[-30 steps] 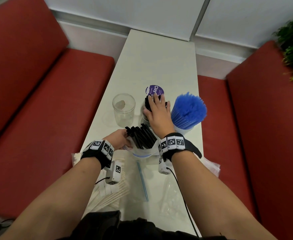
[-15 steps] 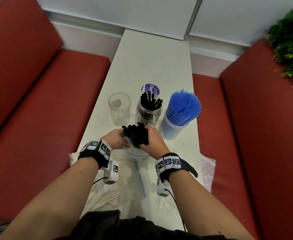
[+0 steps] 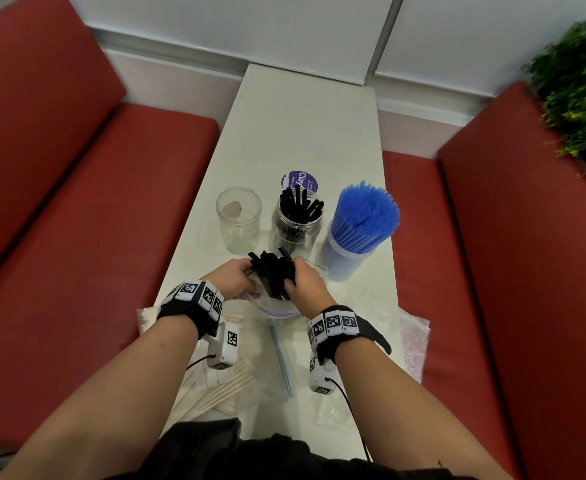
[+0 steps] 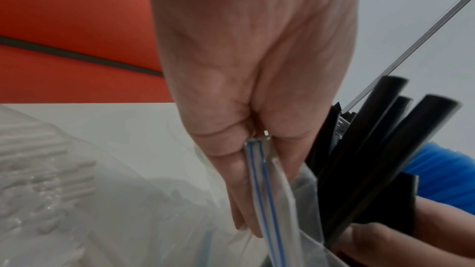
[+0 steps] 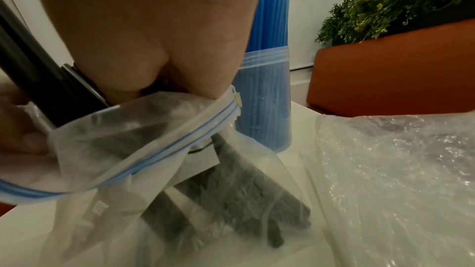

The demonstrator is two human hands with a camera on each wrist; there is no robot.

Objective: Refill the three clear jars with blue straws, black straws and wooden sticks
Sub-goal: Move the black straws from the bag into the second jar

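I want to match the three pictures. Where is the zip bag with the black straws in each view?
Head: zip bag low centre, between both hands.
Left wrist: bottom centre, pinched by the left hand.
Right wrist: lower centre, below the right hand.
Shared landmark: blue straws.

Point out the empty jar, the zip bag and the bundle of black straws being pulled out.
empty jar (image 3: 238, 220), head view, on its clear side wall.
zip bag (image 5: 164, 143), right wrist view, on the blue zip strip at its mouth.
black straws (image 3: 273, 273), head view, on the middle of the bundle between both hands.
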